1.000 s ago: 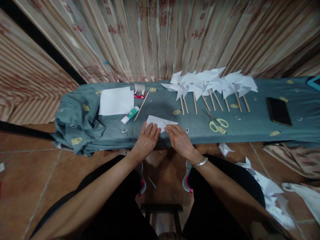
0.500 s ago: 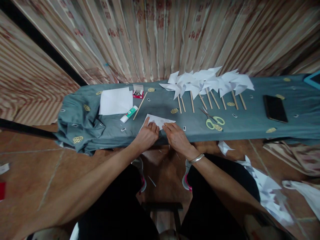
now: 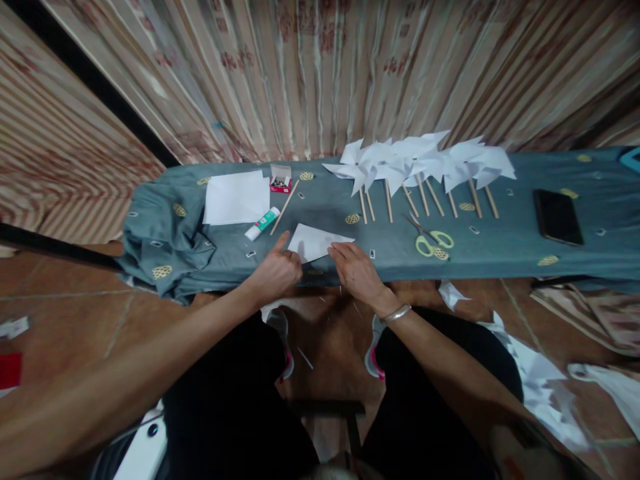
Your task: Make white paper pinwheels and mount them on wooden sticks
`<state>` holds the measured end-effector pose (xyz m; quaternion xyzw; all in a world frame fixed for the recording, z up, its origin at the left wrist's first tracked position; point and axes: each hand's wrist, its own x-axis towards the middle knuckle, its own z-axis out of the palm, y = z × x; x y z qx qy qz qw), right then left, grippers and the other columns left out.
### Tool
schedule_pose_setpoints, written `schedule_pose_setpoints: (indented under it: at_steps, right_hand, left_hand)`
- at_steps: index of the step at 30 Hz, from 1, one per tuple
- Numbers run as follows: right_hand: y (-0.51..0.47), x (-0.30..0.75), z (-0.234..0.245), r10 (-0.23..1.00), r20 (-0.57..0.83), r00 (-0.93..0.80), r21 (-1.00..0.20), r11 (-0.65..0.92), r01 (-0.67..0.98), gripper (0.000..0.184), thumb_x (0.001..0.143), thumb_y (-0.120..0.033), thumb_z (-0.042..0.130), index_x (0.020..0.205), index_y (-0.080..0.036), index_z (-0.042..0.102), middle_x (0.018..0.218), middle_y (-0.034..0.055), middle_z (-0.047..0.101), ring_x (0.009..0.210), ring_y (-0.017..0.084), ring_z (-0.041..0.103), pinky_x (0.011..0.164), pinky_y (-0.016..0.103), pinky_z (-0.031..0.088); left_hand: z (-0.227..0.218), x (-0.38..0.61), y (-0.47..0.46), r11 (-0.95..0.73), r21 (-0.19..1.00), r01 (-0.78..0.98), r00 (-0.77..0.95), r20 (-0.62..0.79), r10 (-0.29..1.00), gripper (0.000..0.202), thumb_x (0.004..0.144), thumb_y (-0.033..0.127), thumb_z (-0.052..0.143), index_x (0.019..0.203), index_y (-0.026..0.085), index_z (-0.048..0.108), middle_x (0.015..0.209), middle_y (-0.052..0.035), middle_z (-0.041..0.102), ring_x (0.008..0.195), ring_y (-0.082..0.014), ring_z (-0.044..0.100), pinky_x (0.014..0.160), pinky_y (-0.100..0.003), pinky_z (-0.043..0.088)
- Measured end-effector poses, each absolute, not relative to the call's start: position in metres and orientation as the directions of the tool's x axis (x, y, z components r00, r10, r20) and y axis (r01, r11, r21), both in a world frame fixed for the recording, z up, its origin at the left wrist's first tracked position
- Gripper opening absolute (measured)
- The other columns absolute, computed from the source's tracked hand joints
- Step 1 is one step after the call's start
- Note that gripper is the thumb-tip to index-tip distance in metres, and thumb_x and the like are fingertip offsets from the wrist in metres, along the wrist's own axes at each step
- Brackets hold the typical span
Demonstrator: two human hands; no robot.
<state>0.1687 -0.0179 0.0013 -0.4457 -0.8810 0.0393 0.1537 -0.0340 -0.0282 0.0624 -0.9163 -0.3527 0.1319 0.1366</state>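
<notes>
A white folded sheet of paper (image 3: 316, 243), roughly triangular, lies near the front edge of the cloth-covered table. My left hand (image 3: 278, 272) is at the paper's left corner, fingers curled, the thumb pointing up along its side. At the right part of the lower edge, my right hand (image 3: 354, 270) has its fingertips closed on the paper. Beyond my left hand lie a glue stick (image 3: 263, 223) and a thin wooden stick (image 3: 285, 207). Scissors (image 3: 428, 237) with green handles rest to the right, blades partly spread.
Several white paper pinwheels (image 3: 415, 160) on sticks line the back of the table. A stack of white paper (image 3: 236, 198) and a small red box of pins (image 3: 281, 179) sit at left. A black phone (image 3: 557, 217) lies at right. Paper scraps (image 3: 537, 380) litter the floor.
My left hand has slid left and slightly down off the middle of the paper to its left corner, uncovering more of the sheet. My right hand stays at the right side.
</notes>
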Motion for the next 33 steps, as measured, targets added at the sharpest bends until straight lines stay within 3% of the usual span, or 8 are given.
schedule_pose_setpoints:
  at_steps: [9,12,14,17,20,23,27,33]
  right_hand:
    - [-0.019,0.170,-0.002,0.786,0.252,-0.564,-0.208,0.613,0.762,0.041,0.091,-0.007,0.040,0.128,-0.006,0.056,0.132,0.0181,0.058,0.117,0.029,0.048,0.101,0.044,0.046]
    - [-0.019,0.170,-0.003,0.792,0.247,-0.559,-0.236,0.609,0.757,0.041,0.090,-0.006,0.040,0.128,-0.006,0.056,0.132,0.0188,0.058,0.119,0.029,0.048,0.102,0.045,0.045]
    - [-0.018,0.171,-0.003,0.796,0.255,-0.549,-0.270,0.604,0.750,0.041,0.090,-0.007,0.040,0.127,-0.006,0.058,0.132,0.0185,0.059,0.120,0.029,0.049,0.102,0.045,0.045]
    - [-0.012,0.176,-0.003,0.817,0.313,-0.484,-0.339,0.572,0.747,0.041,0.093,-0.011,0.037,0.128,-0.009,0.057,0.134,0.0179,0.057,0.123,0.029,0.049,0.104,0.047,0.043]
    - [-0.002,0.183,-0.005,0.861,0.350,-0.369,-0.410,0.495,0.766,0.044,0.095,-0.022,0.039,0.136,-0.011,0.049,0.141,0.0186,0.051,0.131,0.030,0.044,0.105,0.052,0.040]
    - [0.007,0.188,-0.010,0.895,0.312,-0.319,-0.472,0.437,0.765,0.049,0.095,-0.032,0.043,0.139,-0.010,0.045,0.143,0.0206,0.049,0.134,0.031,0.042,0.104,0.053,0.041]
    - [0.017,0.190,-0.013,0.907,0.289,-0.307,-0.537,0.419,0.733,0.038,0.091,-0.031,0.049,0.123,-0.013,0.060,0.137,0.0194,0.055,0.128,0.032,0.049,0.103,0.053,0.042]
    - [0.024,0.193,-0.014,0.921,0.298,-0.250,-0.686,0.388,0.615,0.018,0.079,-0.023,0.058,0.093,-0.020,0.068,0.128,0.0128,0.062,0.121,0.028,0.057,0.104,0.050,0.042]
  left_hand:
    - [0.061,-0.075,-0.054,-0.645,-0.259,0.719,0.634,-0.135,0.761,0.027,0.085,0.003,0.044,0.085,0.008,0.071,0.071,-0.0092,0.067,0.061,-0.0195,0.063,0.107,-0.049,0.036]
    - [0.056,-0.091,-0.061,-0.573,-0.171,0.802,0.555,-0.143,0.819,0.028,0.084,0.006,0.045,0.068,0.013,0.068,0.066,-0.0085,0.067,0.060,-0.0207,0.064,0.106,-0.049,0.038]
    - [0.053,-0.100,-0.066,-0.448,-0.042,0.893,0.438,-0.145,0.887,0.028,0.085,0.013,0.046,0.068,0.016,0.068,0.070,-0.0090,0.069,0.066,-0.0230,0.066,0.097,-0.045,0.045]
    - [0.047,-0.103,-0.074,-0.169,0.337,0.926,0.210,-0.089,0.974,0.027,0.089,0.027,0.046,0.091,0.020,0.072,0.095,-0.0100,0.074,0.088,-0.0257,0.069,0.083,-0.034,0.050]
    - [0.037,-0.096,-0.077,0.118,0.698,0.707,-0.018,-0.149,0.989,0.032,0.085,0.040,0.054,0.103,0.020,0.071,0.097,-0.0084,0.075,0.090,-0.0263,0.069,0.077,-0.030,0.052]
    - [0.028,-0.083,-0.075,0.375,0.880,0.293,-0.106,-0.359,0.927,0.037,0.079,0.046,0.063,0.101,0.017,0.069,0.092,-0.0079,0.075,0.082,-0.0260,0.071,0.065,-0.030,0.054]
    - [0.024,-0.062,-0.071,0.577,0.809,-0.114,-0.088,-0.587,0.805,0.036,0.080,0.046,0.066,0.088,0.011,0.067,0.080,-0.0126,0.075,0.071,-0.0248,0.072,0.066,-0.034,0.057]
    - [0.026,-0.045,-0.066,0.662,0.674,-0.329,-0.007,-0.702,0.712,0.046,0.096,0.042,0.041,0.084,0.006,0.067,0.079,-0.0180,0.074,0.070,-0.0222,0.073,0.064,-0.029,0.057]
